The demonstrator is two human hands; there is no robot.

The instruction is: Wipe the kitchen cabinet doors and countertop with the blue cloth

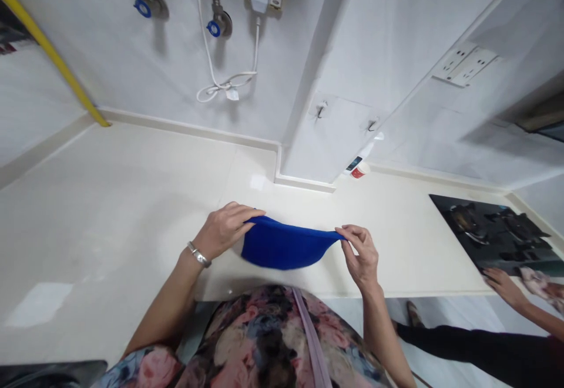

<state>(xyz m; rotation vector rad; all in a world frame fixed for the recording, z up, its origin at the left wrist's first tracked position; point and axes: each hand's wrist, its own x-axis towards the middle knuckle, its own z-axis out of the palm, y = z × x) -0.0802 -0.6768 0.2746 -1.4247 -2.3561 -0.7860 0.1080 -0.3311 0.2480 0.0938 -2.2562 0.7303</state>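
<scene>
A blue cloth (288, 246) hangs stretched between my two hands, just above the cream countertop (145, 200) near its front edge. My left hand (227, 228) pinches the cloth's upper left corner between thumb and fingers; a silver watch or bracelet is on that wrist. At the upper right corner, my right hand (359, 252) holds the cloth between its thumb and fingertips. The cloth's top edge sags slightly and its lower edge curves.
A black gas stove (493, 229) sits at the right, with another person's hand (506, 288) at its front edge beside a patterned cloth (544, 288). A wall pillar (317, 147) juts over the counter; a red-and-white cup (360, 171) stands behind it.
</scene>
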